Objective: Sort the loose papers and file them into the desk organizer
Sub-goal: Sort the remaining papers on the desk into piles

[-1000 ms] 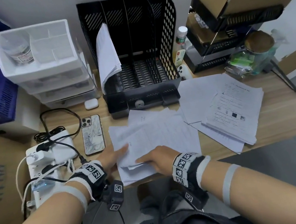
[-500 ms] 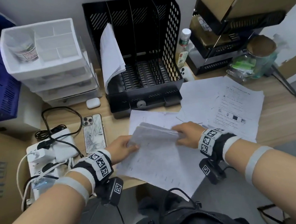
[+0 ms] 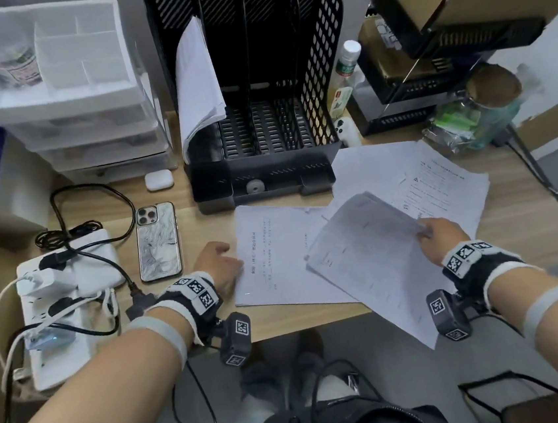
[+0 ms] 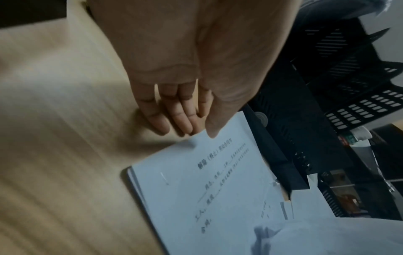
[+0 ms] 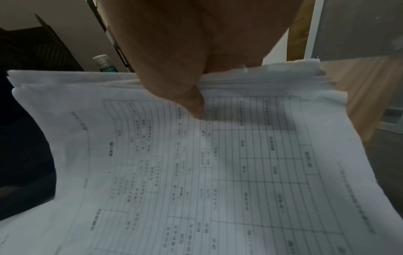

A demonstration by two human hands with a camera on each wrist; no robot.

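The black mesh desk organizer [image 3: 321, 69] stands at the back of the desk, with a sheaf of white papers [image 3: 197, 82] leaning in its leftmost slot. My right hand [image 3: 436, 234] pinches a stack of printed forms [image 3: 362, 261] by its far edge. The thumb [image 5: 191, 103] lies on top of the stack of forms [image 5: 218, 172], and the fingers underneath are hidden. The stack is lifted and hangs over the desk's front edge. My left hand [image 3: 219, 260] has straight fingers and touches the left edge of a stapled document [image 3: 275, 256] lying flat. More loose sheets [image 3: 446, 180] lie at the right.
Left of the papers lie a phone [image 3: 158, 241], a power strip with cables [image 3: 56, 303] and an earbuds case [image 3: 159, 180]. A white drawer unit [image 3: 62, 96] stands at the back left. At the back right stand a bottle [image 3: 346, 63], a black rack [image 3: 429, 85] and a jar [image 3: 486, 103].
Both hands held the stack over the middle of the desk. My left hand has let go and dropped to the stapled document, and my right hand has carried the stack to the right.
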